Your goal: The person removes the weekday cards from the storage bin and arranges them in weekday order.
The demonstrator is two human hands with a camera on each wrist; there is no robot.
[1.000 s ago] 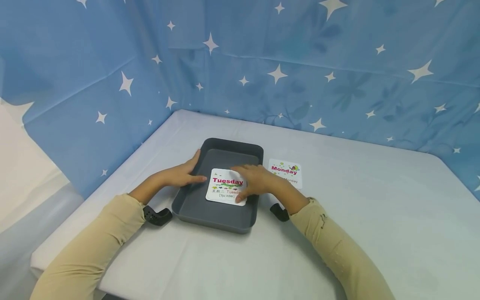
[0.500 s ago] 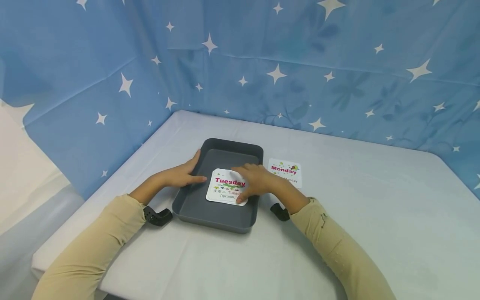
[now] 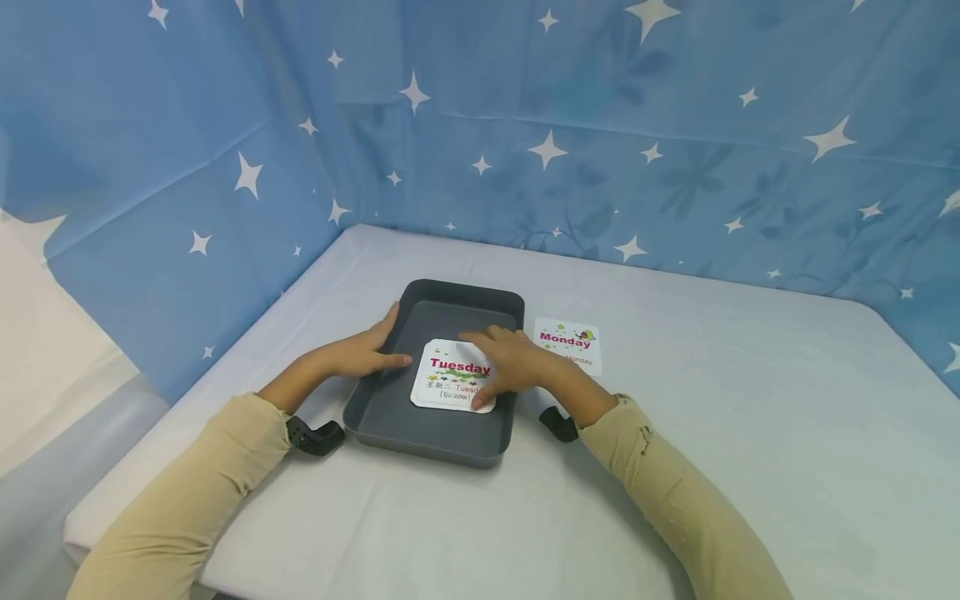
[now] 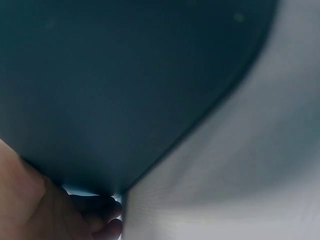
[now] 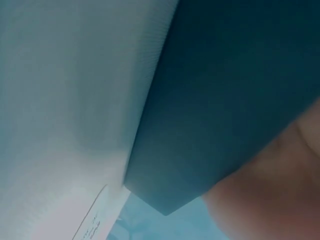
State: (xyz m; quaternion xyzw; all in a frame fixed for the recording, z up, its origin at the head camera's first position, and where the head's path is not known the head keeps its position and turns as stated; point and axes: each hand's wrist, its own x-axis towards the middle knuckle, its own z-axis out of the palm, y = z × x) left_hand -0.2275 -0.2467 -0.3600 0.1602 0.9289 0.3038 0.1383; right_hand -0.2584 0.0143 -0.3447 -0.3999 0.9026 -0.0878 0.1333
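In the head view a dark grey tray [image 3: 427, 429] lies on the white-covered table. My left hand [image 3: 363, 352] grips its left side, thumb over the rim and fingers along the outer wall. Inside the tray is a white card printed "Tuesday" [image 3: 446, 375], with another card edge showing under it. With thumb and fingers spread at its right side, my right hand [image 3: 513, 362] holds that card; the fingertips' far side is hidden. The left wrist view shows the tray wall [image 4: 125, 100] above my curled fingers [image 4: 100, 215].
A card printed "Monday" [image 3: 573, 340] lies face up on the table [image 3: 712, 400], just right of the tray. Black wrist mounts [image 3: 315, 435] sit under both forearms. A blue curtain with white stars [image 3: 555, 150] hangs behind the table.
The Tuesday card has shifted slightly to the right under my right hand. Both hands stay in place, the tray and Monday card keep their positions, and the head view drifts a little.
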